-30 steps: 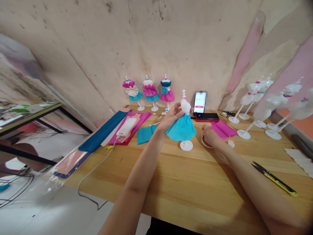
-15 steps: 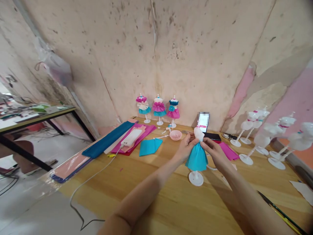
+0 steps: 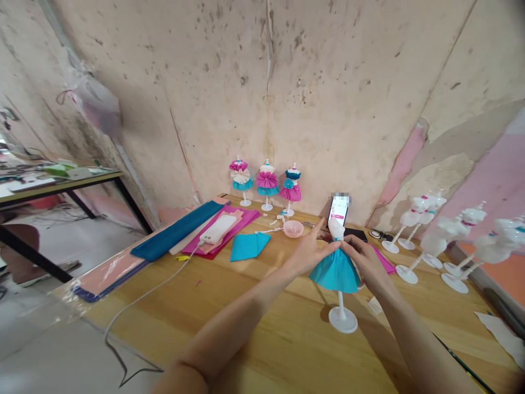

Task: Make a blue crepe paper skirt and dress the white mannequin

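Observation:
A small white dress form [image 3: 336,229] stands between my hands, with a turquoise fabric skirt [image 3: 334,273] flaring out from its waist. The form's stem and round base [image 3: 343,320] show beneath the hem. At the left of the waist my left hand [image 3: 312,247] presses its thumb on the gathered top edge, its index finger pointing up beside the torso. From the other side my right hand [image 3: 361,255] pinches the skirt's waist with its fingertips. The form's back and some of the fingertips are hidden.
Behind the form a lit phone [image 3: 338,208] leans upright. Three dressed forms [image 3: 267,180] line the wall; several bare ones [image 3: 441,235] stand at right. Turquoise fabric pieces [image 3: 248,246], a pink bowl [image 3: 293,229], a cabled white device [image 3: 219,228] and fabric stacks [image 3: 176,232] lie left.
The form's base now appears nearer to me and further right, and the skirt spreads wider. My left index finger has lifted away from the torso. The camera view has shifted slightly.

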`<state>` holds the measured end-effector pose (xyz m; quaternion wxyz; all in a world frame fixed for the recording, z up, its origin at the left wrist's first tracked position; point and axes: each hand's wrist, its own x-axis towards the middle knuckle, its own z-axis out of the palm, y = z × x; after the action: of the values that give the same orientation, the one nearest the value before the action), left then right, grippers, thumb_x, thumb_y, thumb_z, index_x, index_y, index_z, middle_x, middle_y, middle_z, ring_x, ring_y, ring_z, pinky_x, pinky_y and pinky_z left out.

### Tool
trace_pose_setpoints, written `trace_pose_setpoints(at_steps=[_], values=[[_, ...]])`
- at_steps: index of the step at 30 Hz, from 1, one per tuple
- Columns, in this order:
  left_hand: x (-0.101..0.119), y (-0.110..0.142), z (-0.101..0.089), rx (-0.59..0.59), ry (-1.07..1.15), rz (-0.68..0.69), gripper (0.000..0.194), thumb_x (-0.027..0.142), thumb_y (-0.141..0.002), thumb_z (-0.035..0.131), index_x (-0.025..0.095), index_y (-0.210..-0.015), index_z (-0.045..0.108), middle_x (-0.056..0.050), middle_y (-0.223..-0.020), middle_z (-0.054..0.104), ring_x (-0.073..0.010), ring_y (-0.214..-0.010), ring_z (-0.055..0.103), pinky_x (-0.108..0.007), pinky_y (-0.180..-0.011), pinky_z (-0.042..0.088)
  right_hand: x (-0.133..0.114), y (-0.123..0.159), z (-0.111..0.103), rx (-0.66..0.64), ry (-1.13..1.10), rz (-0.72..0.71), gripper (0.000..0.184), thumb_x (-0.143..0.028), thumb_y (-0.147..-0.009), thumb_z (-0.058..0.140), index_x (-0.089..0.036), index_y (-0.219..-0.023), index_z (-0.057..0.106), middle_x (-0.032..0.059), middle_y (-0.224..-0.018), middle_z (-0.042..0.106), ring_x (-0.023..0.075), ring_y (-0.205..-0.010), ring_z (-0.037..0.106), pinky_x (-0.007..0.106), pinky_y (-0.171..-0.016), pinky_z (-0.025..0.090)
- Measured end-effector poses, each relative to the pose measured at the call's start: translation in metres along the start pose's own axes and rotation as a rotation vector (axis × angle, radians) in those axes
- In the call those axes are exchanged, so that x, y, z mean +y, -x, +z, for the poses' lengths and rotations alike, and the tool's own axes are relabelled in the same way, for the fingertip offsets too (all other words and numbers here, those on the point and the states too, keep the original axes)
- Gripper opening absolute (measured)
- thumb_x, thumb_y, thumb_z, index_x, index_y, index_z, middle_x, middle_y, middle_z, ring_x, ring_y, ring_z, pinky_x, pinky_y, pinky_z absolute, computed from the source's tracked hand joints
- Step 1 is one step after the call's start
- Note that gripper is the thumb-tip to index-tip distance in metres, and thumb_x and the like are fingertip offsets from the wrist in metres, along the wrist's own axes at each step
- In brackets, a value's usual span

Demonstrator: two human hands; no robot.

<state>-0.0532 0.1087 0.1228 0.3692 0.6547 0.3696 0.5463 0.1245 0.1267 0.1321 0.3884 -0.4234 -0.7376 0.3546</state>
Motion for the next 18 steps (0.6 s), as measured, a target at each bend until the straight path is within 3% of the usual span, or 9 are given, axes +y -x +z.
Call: trace_pose_setpoints(at_steps=[4, 12, 18], values=[[0.0015, 0.0030, -0.0010, 0.041, -0.024, -0.022, 0.086, 0.039, -0.082, 0.066, 0.020, -0.152, 0.018, -0.011, -0.111, 0.069, -0.0236, -0.106, 0.064, -0.041, -0.098, 0.046, 0.0055, -0.0027, -0.0010, 0.006, 0.077, -0.022, 0.033, -0.054, -0.085, 0.055, -0.021, -0.086, 0.059, 0.0004, -0.083, 0.061, 0.0182, -0.079, 0.055, 0.027, -0.067, 0.040], [0.0057, 0.0026, -0.0052, 0.040, -0.114, 0.004, 0.074, 0.034, -0.083, 0.063, 0.025, -0.148, 0.029, -0.007, -0.104, 0.072, -0.0224, -0.102, 0.067, -0.044, -0.102, 0.044, 0.0016, -0.0011, -0.0016, -0.026, 0.042, -0.009, 0.034, -0.055, -0.085, 0.054, -0.021, -0.081, 0.056, -0.0010, -0.075, 0.054, 0.0166, -0.073, 0.049, 0.027, -0.064, 0.037], [-0.0028, -0.0001, -0.0038, 0.062, 0.024, -0.040, 0.068, 0.033, -0.081, 0.067, 0.020, -0.141, 0.037, -0.011, -0.104, 0.071, -0.0235, -0.102, 0.067, -0.041, -0.094, 0.049, 0.0003, 0.0002, 0.0023, -0.043, 0.005, -0.005, 0.033, -0.054, -0.087, 0.052, -0.022, -0.077, 0.051, -0.0022, -0.073, 0.049, 0.0149, -0.069, 0.045, 0.025, -0.061, 0.035]])
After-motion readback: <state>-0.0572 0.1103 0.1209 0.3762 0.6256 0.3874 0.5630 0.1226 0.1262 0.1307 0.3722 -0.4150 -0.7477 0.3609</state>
